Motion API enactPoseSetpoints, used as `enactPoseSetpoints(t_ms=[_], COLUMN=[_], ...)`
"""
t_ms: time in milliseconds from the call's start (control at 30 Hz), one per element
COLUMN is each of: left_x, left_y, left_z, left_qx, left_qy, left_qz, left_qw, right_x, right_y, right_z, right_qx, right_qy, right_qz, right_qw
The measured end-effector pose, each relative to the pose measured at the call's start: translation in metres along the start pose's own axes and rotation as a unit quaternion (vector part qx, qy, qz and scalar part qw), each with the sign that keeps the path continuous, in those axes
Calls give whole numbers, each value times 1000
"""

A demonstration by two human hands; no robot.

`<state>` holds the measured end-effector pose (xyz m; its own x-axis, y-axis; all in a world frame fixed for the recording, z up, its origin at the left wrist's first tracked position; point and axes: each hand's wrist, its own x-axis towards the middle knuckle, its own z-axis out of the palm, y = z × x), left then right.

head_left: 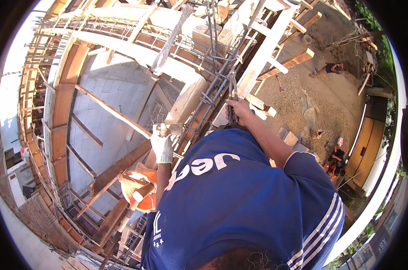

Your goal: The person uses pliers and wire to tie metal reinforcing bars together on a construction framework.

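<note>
My left hand (161, 145), in a whitish glove with a green cuff, is closed with a few thin wires (157, 118) sticking up from its fingers. Bare, my right hand (240, 111) wraps round a pair of long-handled pincers (233, 95), held upright beside the rebar. Between and ahead of the hands runs a cage of tied steel bars (208, 96) inside wooden formwork (186, 101). A bundle of grey tie wire (171, 40) lies across the formwork farther ahead.
Timber props (114, 110) slant over a deep space with a pale block wall on the left. An orange round object (143, 191) sits below my left forearm. At right, the gravelly ground (298, 105) lies far below, with people (333, 68) on it. Plank ends (298, 60) jut out.
</note>
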<state>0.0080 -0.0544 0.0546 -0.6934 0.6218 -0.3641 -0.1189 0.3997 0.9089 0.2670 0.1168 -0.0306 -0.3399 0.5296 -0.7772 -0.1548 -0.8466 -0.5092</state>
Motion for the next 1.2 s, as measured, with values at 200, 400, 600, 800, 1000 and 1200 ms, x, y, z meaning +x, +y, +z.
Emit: enactPoseSetpoints(t_ms=[200,400,600,800,1000,1200], left_x=[-9,-17,-7,-10,-14,-17], left_y=[-33,-15,-53,-46,-20,-27], left_z=[0,7,-15,-21,-8,-12], left_qx=[-16,54,-66,-30,-62,-2], left_qy=[-38,-47,1,10,13,9], left_qz=[0,26,13,-14,-44,31], left_qw=[999,997,998,999,997,999], right_x=[-17,-11,8,22,40,64], right_y=[-28,-69,-59,-45,-36,-13], right_z=[-34,-28,-23,-11,-16,62], right_qx=[-275,-28,45,109,271,214], right_qy=[-5,-191,-210,-203,-312,-62], right_qz=[-22,70,-21,-83,18,-28], right_qw=[961,979,976,970,910,974])
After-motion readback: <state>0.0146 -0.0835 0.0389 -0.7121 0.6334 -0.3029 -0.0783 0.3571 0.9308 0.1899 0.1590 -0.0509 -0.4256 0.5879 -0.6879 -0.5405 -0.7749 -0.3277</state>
